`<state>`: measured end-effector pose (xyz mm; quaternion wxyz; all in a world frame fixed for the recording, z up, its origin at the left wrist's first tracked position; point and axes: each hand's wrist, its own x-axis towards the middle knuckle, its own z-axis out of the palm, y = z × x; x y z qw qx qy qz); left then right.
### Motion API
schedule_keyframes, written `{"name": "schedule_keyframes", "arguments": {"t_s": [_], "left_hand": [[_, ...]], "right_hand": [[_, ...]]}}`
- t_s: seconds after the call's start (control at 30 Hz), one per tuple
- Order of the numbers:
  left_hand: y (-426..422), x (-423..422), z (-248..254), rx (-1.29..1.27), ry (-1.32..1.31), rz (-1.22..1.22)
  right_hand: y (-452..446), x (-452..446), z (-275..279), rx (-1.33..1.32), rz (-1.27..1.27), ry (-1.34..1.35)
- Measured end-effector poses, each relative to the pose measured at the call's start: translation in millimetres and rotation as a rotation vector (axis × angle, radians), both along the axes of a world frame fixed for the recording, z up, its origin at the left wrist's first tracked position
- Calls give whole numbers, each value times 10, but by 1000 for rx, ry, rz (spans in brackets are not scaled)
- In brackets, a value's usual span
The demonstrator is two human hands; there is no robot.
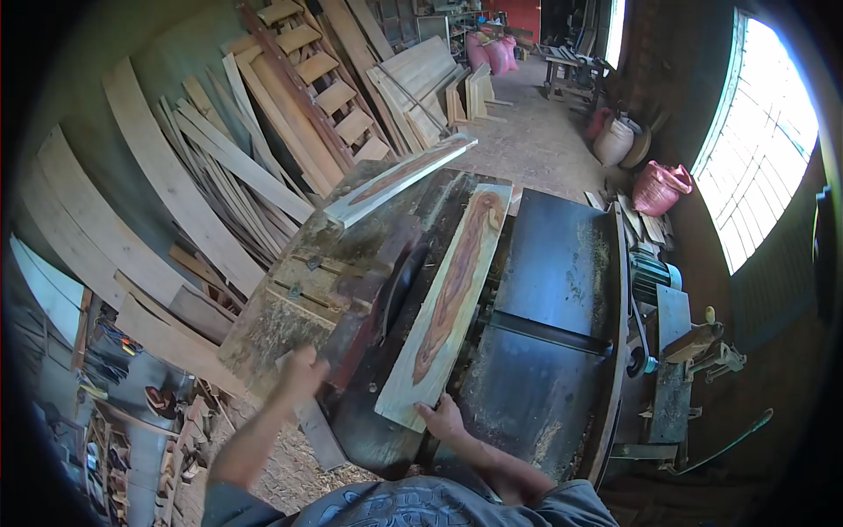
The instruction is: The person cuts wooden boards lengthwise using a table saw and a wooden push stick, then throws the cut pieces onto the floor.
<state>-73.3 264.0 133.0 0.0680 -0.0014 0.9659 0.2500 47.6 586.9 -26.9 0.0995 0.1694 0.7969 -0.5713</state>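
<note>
A long board [452, 299] with pale edges and a reddish-brown streak lies lengthwise on the dark metal bed of a woodworking machine [553, 255]. At the board's near right corner, my right hand [443, 417] grips the end, thumb on the top face. My left hand [301, 373] is closed, slightly blurred, by the machine's near left edge. A narrow grey wooden piece [320, 435] runs just below it; whether the hand holds this is unclear. Left of the board stands a reddish-brown fence [360, 325] beside a dark curved part [402, 285].
A second streaked board [404, 180] rests at the machine's far left. Planks [176, 184] lean along the left wall. A motor [654, 274] with a belt sits to the right. Sacks [660, 187] stand under the bright window [760, 132]. Shavings litter the floor.
</note>
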Motion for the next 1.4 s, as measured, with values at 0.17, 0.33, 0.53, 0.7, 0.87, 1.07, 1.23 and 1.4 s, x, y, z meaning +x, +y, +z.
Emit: {"name": "schedule_keyframes", "arguments": {"t_s": [0.17,0.33,0.53,0.7,0.87,1.07,1.23,1.4], "left_hand": [[303,1594,-949,-32,-27,328],[7,1907,-1855,-35,346,248],[-729,1622,-1917,-106,539,97],[-1076,1178,-2023,-163,475,137],[-377,1660,-1362,79,449,8],[-92,2973,-1029,322,95,-104],[-679,3312,-1363,574,-397,9],[-1228,3365,-1578,702,-513,-84]], "right_hand": [[-52,-39,-397,-28,-3,126],[-7,138,37,-73,65,-54],[-228,748,-41,-27,70,-19],[-553,1393,306,-34,127,-38],[-929,1900,337,-61,168,-62],[-1294,2410,500,-110,210,-170],[-1651,2755,633,-293,202,-158],[-2062,2986,296,-273,246,-94]]}}
